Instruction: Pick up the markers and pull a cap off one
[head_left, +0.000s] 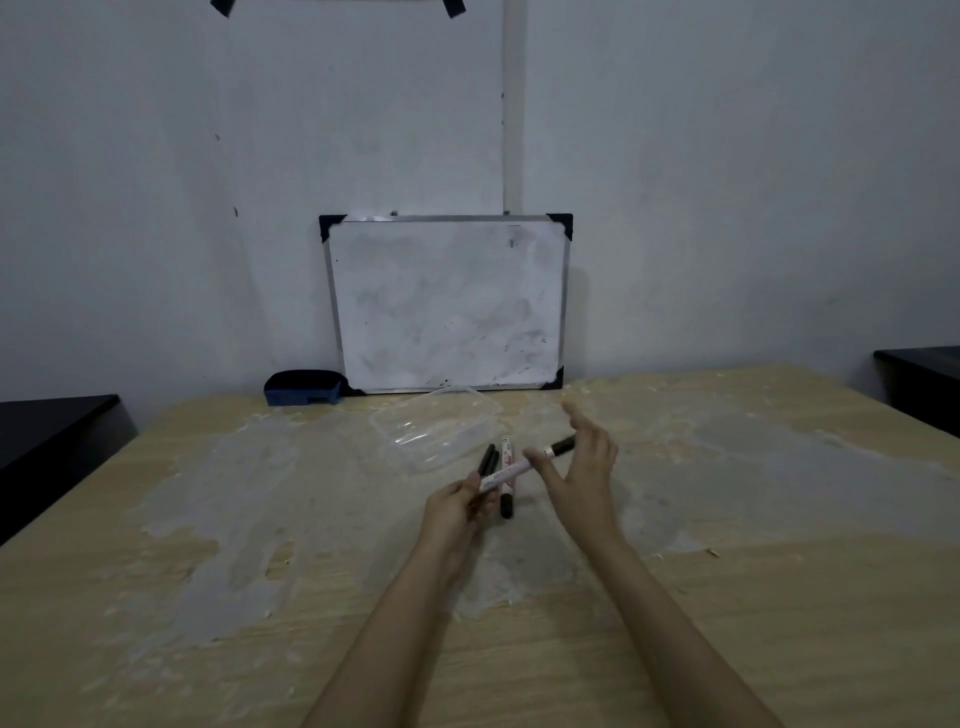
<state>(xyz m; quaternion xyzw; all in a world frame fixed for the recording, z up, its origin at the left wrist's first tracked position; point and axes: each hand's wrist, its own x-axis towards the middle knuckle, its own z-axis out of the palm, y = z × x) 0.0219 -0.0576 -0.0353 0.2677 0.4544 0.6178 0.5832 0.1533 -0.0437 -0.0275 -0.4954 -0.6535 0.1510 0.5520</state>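
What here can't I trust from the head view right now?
- Marker in the left hand: its near end is hidden by the fingers; label print is too blurred to read.
- Right hand: contact with the marker's black cap is unclear, motion-blurred.
- Clear container: contents are indistinct through its transparent plastic.

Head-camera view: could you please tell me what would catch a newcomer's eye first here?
The two bare hands at centre: the left hand grips a white marker with a black cap, while the right hand hangs open beside its cap end. Behind them, a smudged white rectangular whiteboard leans against the wall, above a clear plastic container on the worn wooden table.
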